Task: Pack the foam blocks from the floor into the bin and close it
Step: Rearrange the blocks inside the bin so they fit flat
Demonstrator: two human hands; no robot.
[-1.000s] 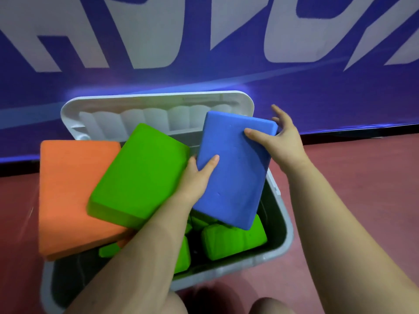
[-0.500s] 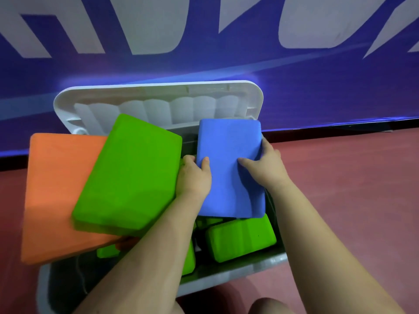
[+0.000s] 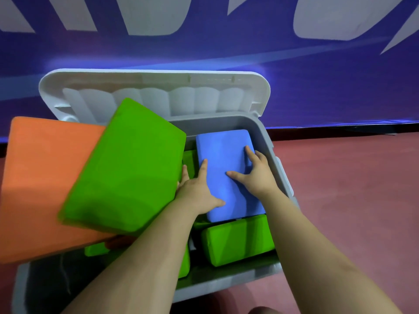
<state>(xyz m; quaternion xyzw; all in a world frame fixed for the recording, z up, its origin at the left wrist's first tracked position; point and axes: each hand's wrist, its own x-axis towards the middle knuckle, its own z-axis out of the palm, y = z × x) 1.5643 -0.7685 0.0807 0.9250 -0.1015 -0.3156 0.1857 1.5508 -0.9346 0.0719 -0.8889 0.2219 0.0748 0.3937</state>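
Observation:
A blue foam block (image 3: 223, 152) lies flat in the right half of the grey bin (image 3: 265, 134), on top of green blocks (image 3: 238, 239). My left hand (image 3: 197, 191) rests on its left edge, with index finger and thumb spread over the top. Pressed flat on the block's right side is my right hand (image 3: 256, 175), its outer fingers next to the bin wall. A large green block (image 3: 127, 168) leans tilted over the bin's left half, lying on a large orange block (image 3: 45, 177) that sticks out past the left rim. The white lid (image 3: 158, 82) stands open behind.
The bin sits on a red floor (image 3: 351, 189) against a blue banner wall (image 3: 226, 53) with white lettering. Bare floor stretches to the right of the bin. Part of my knee shows at the bottom edge.
The blue block came down from a tilted hold above the bin to lie flat inside it. Both hands moved from gripping its edges to resting on its top.

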